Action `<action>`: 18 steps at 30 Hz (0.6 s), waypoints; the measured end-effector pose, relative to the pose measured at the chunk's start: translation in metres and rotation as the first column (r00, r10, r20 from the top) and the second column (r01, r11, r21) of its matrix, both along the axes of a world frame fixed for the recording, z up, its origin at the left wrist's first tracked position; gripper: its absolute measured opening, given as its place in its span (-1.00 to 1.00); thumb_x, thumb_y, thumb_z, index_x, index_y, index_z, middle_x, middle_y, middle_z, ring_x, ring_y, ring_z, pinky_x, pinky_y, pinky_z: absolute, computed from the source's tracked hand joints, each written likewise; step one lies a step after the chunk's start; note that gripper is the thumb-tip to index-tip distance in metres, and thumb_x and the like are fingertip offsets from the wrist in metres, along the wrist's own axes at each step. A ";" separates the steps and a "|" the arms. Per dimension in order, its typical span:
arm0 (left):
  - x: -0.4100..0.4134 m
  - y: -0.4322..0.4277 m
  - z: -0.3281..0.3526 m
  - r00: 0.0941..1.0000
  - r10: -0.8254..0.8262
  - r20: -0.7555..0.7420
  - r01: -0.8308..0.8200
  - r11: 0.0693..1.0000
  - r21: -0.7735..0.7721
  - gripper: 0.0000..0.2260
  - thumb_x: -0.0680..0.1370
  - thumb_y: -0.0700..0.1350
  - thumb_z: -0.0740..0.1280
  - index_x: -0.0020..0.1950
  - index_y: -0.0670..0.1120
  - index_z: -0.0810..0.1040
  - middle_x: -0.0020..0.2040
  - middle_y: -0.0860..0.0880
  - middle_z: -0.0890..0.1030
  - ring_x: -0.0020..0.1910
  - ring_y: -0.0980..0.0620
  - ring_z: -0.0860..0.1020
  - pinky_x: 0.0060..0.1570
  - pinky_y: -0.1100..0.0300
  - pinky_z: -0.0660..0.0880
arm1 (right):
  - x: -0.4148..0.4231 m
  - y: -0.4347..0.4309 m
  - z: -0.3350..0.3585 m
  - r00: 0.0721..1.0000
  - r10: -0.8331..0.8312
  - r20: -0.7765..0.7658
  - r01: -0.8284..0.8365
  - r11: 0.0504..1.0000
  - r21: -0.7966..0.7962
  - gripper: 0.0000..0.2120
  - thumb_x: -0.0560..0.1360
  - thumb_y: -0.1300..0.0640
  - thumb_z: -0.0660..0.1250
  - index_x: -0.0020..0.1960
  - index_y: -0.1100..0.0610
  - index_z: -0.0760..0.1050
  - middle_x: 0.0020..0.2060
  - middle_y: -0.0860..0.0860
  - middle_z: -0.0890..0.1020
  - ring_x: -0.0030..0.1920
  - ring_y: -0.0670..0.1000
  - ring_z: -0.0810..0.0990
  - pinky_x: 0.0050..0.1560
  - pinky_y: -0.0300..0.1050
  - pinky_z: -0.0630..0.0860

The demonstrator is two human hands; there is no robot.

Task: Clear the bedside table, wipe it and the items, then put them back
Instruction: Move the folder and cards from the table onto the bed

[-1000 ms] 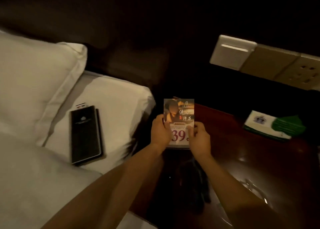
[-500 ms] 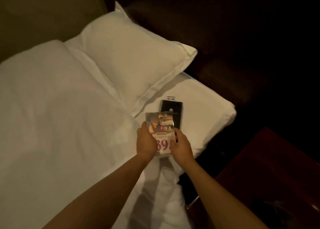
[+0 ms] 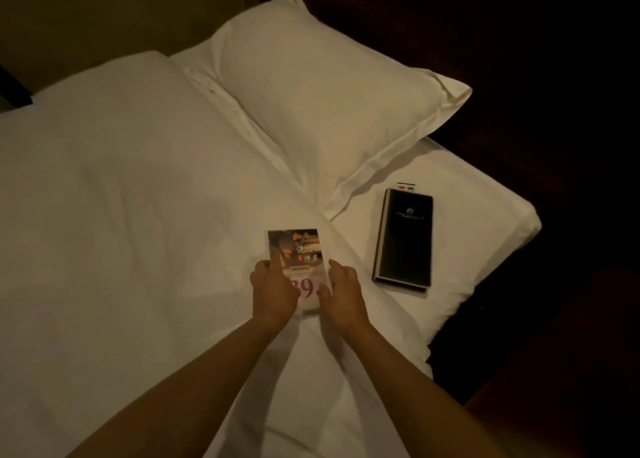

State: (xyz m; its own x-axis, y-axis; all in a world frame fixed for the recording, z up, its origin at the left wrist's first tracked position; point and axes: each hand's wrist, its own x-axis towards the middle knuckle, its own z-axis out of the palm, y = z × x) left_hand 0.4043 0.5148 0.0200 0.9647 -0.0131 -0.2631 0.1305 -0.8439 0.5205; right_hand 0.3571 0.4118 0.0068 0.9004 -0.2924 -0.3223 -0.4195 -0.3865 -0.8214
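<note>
Left hand, right hand: each pinches lower side edge of one printed card between them. One black folder flat on bedding, right of right hand. One pillow beyond hands.

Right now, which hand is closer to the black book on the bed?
The right hand. It grips the card by its right edge, the side facing the black book. The left hand grips the card's left edge, farther away.
</note>
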 end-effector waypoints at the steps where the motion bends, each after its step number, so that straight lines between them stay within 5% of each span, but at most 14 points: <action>1: -0.001 0.004 -0.002 1.000 -0.004 0.000 0.004 1.000 0.001 -0.65 0.54 -0.24 0.20 0.33 -0.18 0.37 0.25 -0.25 0.45 0.23 -0.20 0.44 0.22 0.02 0.47 | -0.002 0.001 -0.001 0.999 0.031 -0.013 -0.031 0.999 -0.034 -0.57 0.58 0.19 0.14 0.43 0.10 0.21 0.32 0.11 0.35 0.27 0.06 0.38 0.28 -0.10 0.39; 6: -0.002 0.007 -0.007 0.984 -0.143 0.105 0.131 0.985 0.116 -0.63 0.54 -0.24 0.17 0.35 -0.15 0.38 0.30 -0.19 0.45 0.25 -0.17 0.41 0.24 -0.03 0.41 | -0.010 -0.007 0.000 0.998 0.015 -0.055 -0.026 0.976 -0.218 -0.59 0.59 0.12 0.14 0.41 0.15 0.22 0.34 0.13 0.36 0.34 0.08 0.31 0.37 -0.04 0.32; 12: -0.010 -0.026 -0.005 0.908 -0.406 0.103 0.375 0.897 0.232 -0.60 0.61 -0.11 0.11 0.46 -0.05 0.25 0.49 -0.08 0.28 0.49 -0.10 0.16 0.46 0.01 -0.04 | -0.023 -0.047 0.008 0.993 -0.041 -0.113 -0.015 0.889 -0.458 -0.52 0.56 -0.01 0.16 0.42 0.12 0.20 0.35 0.10 0.35 0.31 0.13 0.28 0.31 -0.01 0.25; 18: -0.036 -0.096 0.000 0.764 -0.637 0.103 0.608 0.764 0.218 -0.59 0.61 -0.05 0.10 0.47 -0.02 0.22 0.48 -0.03 0.29 0.47 -0.03 0.20 0.45 0.05 0.10 | -0.066 -0.114 0.012 0.957 -0.224 -0.184 0.086 0.825 -0.558 -0.46 0.54 -0.11 0.16 0.43 0.10 0.17 0.37 0.10 0.35 0.32 0.14 0.30 0.32 0.03 0.25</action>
State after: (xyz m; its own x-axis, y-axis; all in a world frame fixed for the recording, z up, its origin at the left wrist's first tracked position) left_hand 0.3683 0.4190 0.0197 0.7861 -0.5974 -0.1584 -0.5263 -0.7815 0.3351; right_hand 0.2907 0.2974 0.0184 0.7471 -0.6104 -0.2632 -0.6624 -0.6505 -0.3715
